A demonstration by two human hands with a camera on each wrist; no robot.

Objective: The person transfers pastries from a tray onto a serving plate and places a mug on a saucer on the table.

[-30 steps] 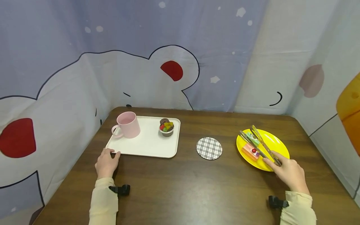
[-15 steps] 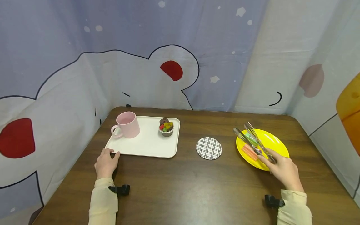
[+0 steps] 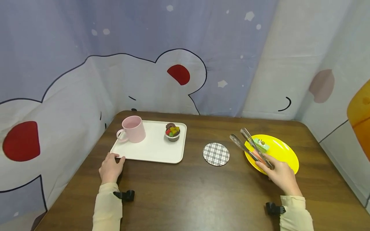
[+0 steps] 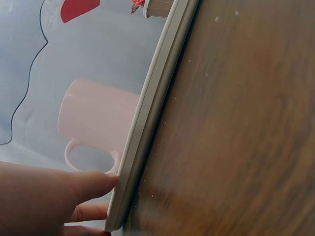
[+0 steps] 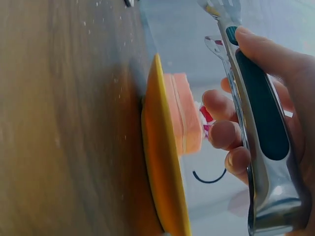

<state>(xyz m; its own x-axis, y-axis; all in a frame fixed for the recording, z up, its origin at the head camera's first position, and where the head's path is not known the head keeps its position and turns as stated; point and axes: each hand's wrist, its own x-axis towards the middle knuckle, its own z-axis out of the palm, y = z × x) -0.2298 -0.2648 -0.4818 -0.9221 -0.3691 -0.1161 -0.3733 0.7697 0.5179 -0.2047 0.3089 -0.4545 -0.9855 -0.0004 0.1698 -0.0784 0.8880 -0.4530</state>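
My left hand holds the near left corner of a white tray, thumb and fingers at its rim. On the tray stand a pink mug and a chocolate cupcake topped with fruit. With my right hand I grip metal tongs that have dark green handle insets, plain in the right wrist view. The tongs' tips are spread, with nothing between them, left of a yellow plate. A green cake piece and a pink layered cake slice lie on that plate, partly hidden by the tongs.
A round checked coaster lies on the brown wooden table between tray and plate. A patterned curtain hangs behind the table and along its sides.
My right hand has carried the tongs leftward, from over the plate until their tips are past its left edge. The left hand and tray have stayed in place.
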